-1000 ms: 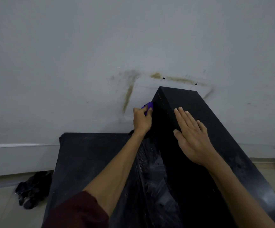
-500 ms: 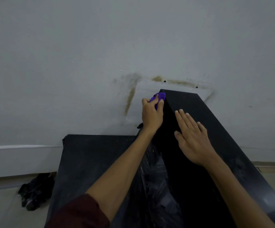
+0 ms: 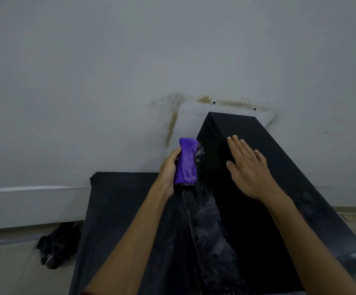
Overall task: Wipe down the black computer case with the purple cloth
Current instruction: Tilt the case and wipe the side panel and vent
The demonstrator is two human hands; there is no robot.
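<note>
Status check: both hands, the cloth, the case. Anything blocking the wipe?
Left hand gripping purple cloth beside black computer case. Right hand flat, open, on case top. Nothing in the way.

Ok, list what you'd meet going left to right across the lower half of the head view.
Dark bundle on the floor → flat black panel → left hand → purple cloth → right hand resting flat on the black computer case.
</note>
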